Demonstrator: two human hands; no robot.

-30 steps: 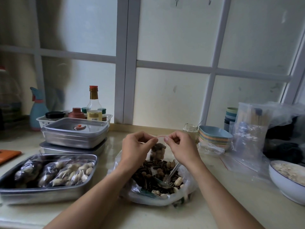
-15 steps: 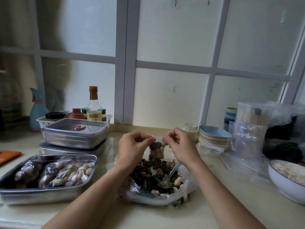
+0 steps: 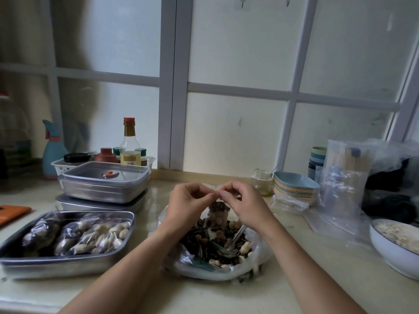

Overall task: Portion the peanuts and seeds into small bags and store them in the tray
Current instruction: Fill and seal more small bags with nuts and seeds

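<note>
A small clear bag (image 3: 218,213) holding peanuts and dark seeds hangs between my hands. My left hand (image 3: 190,203) and my right hand (image 3: 244,203) both pinch its top edge, fingertips almost touching. Below it lies a big open plastic bag (image 3: 256,264) of mixed peanuts and seeds with a metal spoon (image 3: 229,245) in it. To the left stands a steel tray (image 3: 68,264) with several filled small bags (image 3: 99,236).
Stacked lidded steel containers (image 3: 102,189) and a basket of bottles (image 3: 127,152) stand behind the tray. A glass jar (image 3: 261,184), stacked coloured plates (image 3: 294,186), empty zip bags (image 3: 340,189) and a white bowl (image 3: 394,252) are at the right. An orange item (image 3: 11,211) lies at far left.
My fingertips have come together along the small bag's top edge, from about a hand's width apart a second ago. The bag hangs in about the same place.
</note>
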